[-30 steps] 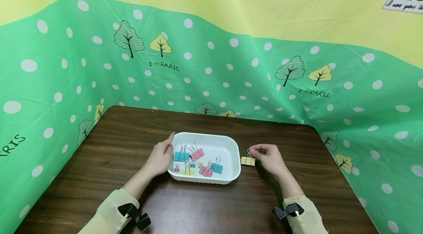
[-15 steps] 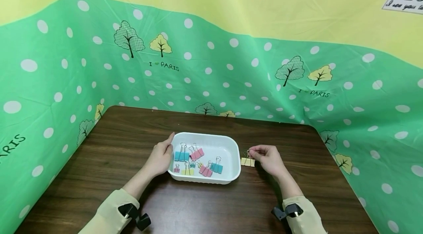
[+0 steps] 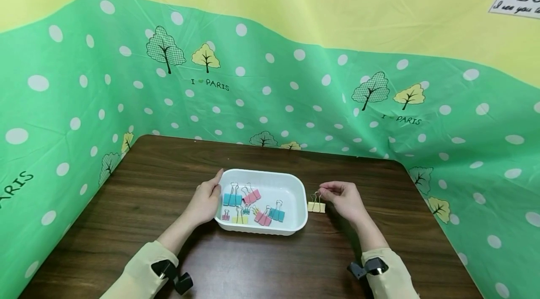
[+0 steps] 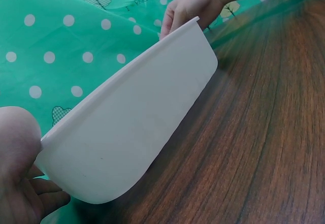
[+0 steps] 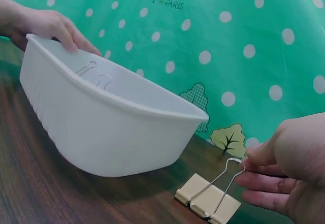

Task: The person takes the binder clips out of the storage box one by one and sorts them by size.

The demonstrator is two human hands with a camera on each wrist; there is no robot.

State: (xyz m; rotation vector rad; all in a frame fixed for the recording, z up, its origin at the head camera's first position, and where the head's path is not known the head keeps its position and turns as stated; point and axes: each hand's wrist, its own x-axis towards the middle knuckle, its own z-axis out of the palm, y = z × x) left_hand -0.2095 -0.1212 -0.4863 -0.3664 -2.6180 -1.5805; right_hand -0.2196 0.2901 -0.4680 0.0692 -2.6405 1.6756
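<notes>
My left hand (image 3: 205, 199) grips the left end of a white plastic tray (image 3: 300, 205), thumb at the rim and other fingers lower on the outside in the left wrist view. Just right of the tray, a pale yellow binder clip (image 3: 316, 207) rests on the table with its wire handles up. My right hand (image 3: 347, 200) pinches one wire handle between thumb and forefinger; the right wrist view shows the fingertips at the handle's loop (image 5: 234, 160). Inside the tray lie several binder clips, among them a blue one (image 3: 232, 199), a pink one (image 3: 251, 196) and a yellow one (image 3: 240, 220).
Under everything is a dark wood-grain table (image 3: 270, 266). A green and yellow printed cloth (image 3: 287, 83) hangs behind it and along both sides. Black straps with small devices sit on both wrists, such as the left wrist device (image 3: 173, 274).
My right hand has shifted slightly up and away at the yellow clip's handle. The left hand, the tray and its clips stay in place.
</notes>
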